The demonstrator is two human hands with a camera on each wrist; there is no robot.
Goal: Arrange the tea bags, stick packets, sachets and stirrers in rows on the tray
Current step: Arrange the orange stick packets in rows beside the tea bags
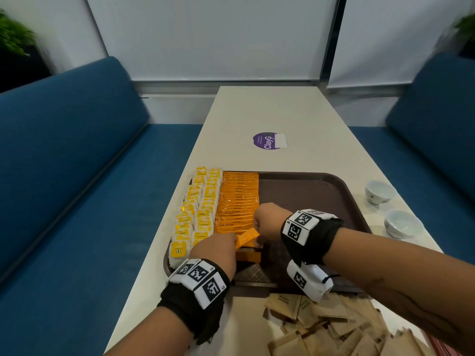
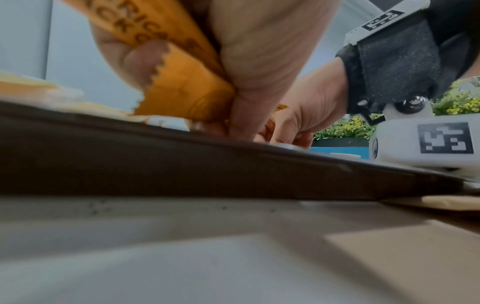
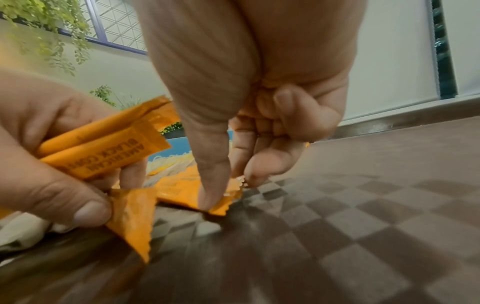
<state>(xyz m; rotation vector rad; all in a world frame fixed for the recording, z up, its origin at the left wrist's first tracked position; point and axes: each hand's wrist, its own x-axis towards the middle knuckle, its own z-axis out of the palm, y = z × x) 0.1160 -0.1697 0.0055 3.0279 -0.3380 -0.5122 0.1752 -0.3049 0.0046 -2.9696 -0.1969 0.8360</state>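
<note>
The left hand [image 1: 216, 249] grips a small bunch of orange stick packets [image 3: 103, 150] between thumb and curled fingers, the nearest one printed "AMERICAN BLACK COFFEE"; the right hand [image 1: 267, 222] has its fingers curled and its thumb [image 3: 210, 181] pressing the serrated end of an orange packet [image 3: 221, 205] flat on the tray [image 1: 308, 194]; beyond both hands a row of orange stick packets [image 1: 237, 201] lies stacked edge to edge, "AMERICAN" legible on one near the hands; left of it run two rows of tea bags [image 1: 198, 206] with yellow tags; the tray is brown with a checked pattern and sits on a pale tabletop [image 1: 270, 111]; brown paper sachets [image 1: 331, 327] lie heaped on the tabletop at the near edge; a purple round sticker [image 1: 264, 140] reading "ClayG" sits farther up; two white cups [image 1: 390, 209] stand right of the tray; blue benches [image 1: 66, 155] flank the tabletop under pale window blinds [image 1: 210, 37], with green plants [image 1: 14, 34] in the corners.
</note>
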